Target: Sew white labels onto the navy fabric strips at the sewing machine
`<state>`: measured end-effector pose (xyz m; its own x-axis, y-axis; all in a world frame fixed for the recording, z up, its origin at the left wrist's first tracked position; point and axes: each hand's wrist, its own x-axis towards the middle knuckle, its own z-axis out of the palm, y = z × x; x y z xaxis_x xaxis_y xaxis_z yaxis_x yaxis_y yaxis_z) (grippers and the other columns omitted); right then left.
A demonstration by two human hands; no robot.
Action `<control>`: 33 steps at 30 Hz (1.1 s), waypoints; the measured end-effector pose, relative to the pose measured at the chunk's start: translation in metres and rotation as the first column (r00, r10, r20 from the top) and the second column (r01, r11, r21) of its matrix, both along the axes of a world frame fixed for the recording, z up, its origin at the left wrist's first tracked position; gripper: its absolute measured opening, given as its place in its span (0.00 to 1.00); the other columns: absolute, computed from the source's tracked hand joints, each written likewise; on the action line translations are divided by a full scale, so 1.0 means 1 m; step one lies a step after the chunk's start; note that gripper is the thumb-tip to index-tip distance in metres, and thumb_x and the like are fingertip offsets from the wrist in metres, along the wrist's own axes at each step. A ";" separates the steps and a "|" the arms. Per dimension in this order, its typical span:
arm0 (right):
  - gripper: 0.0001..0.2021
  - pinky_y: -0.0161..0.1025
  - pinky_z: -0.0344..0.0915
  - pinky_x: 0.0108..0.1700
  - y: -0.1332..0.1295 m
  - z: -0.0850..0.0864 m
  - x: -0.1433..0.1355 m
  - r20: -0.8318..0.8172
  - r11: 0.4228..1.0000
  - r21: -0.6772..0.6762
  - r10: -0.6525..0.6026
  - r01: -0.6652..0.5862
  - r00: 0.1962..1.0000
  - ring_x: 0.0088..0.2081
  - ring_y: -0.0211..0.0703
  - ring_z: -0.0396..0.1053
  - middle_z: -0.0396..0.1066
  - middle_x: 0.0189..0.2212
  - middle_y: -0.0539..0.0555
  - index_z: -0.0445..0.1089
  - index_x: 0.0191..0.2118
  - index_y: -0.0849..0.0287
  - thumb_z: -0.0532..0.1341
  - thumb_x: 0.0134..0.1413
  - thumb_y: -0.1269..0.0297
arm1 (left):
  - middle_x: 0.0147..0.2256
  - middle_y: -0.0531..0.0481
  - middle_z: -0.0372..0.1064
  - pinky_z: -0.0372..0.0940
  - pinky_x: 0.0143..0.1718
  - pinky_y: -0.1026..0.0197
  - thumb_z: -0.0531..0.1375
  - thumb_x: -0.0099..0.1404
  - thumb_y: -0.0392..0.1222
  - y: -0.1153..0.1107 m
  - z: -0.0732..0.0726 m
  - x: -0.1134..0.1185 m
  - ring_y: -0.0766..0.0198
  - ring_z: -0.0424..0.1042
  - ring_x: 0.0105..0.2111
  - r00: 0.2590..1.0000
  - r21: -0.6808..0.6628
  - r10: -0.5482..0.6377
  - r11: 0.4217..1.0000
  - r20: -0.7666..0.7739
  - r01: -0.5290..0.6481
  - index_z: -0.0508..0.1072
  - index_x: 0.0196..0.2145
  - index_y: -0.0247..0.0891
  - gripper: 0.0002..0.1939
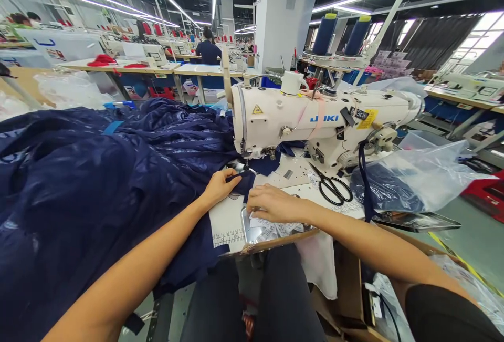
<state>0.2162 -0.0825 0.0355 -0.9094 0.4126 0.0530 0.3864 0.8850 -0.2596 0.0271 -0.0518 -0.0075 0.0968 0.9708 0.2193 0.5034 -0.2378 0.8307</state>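
My left hand (221, 186) pinches a piece of navy fabric (244, 180) just in front of the sewing machine's needle area. The fabric lies on the machine bed, partly under the presser foot. My right hand (273, 203) is curled at the fabric's near edge, over a metal tray (249, 230) of white printed labels (283, 227). Its fingertips are partly hidden, so what they hold cannot be made out. The white sewing machine (268, 116) stands directly ahead. A large heap of navy fabric (98, 184) covers the table on the left.
Black-handled scissors (334, 187) lie right of the needle area. A clear plastic bag (417, 174) with dark contents sits at the right. Two navy thread cones (325, 34) stand behind the machine. A cardboard box (348, 289) is below right. A person (208, 48) sits farther back.
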 end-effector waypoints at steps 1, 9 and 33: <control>0.03 0.39 0.55 0.37 0.001 0.000 -0.005 0.069 1.000 -0.003 0.004 -0.004 0.998 0.36 0.42 0.61 0.65 0.32 0.53 0.68 0.33 0.60 0.59 0.50 0.71 | 0.20 0.55 0.61 0.55 0.23 0.65 0.56 0.50 0.48 -0.001 0.000 0.000 0.68 0.59 0.21 1.000 0.003 0.003 1.000 -0.002 -0.003 0.66 0.21 0.36 0.12; 0.04 0.37 0.52 0.35 -0.003 -0.006 -0.009 0.142 0.999 0.002 -0.033 0.033 0.989 0.33 0.39 0.59 0.62 0.31 0.52 0.62 0.28 0.60 0.56 0.49 0.75 | 0.18 0.56 0.59 0.54 0.23 0.65 0.56 0.50 0.47 -0.004 0.001 -0.002 0.69 0.58 0.20 1.000 0.008 -0.007 1.000 0.030 0.007 0.66 0.19 0.36 0.11; 0.08 0.36 0.59 0.32 0.010 -0.009 0.032 -0.468 0.701 -0.693 -0.613 0.165 0.637 0.25 0.35 0.59 0.60 0.19 0.46 0.63 0.21 0.59 0.61 0.43 0.62 | 0.19 0.56 0.63 0.59 0.17 0.65 0.61 0.46 0.52 -0.016 0.014 0.008 0.70 0.61 0.16 0.924 -0.228 0.041 0.972 0.380 0.051 0.67 0.22 0.36 0.15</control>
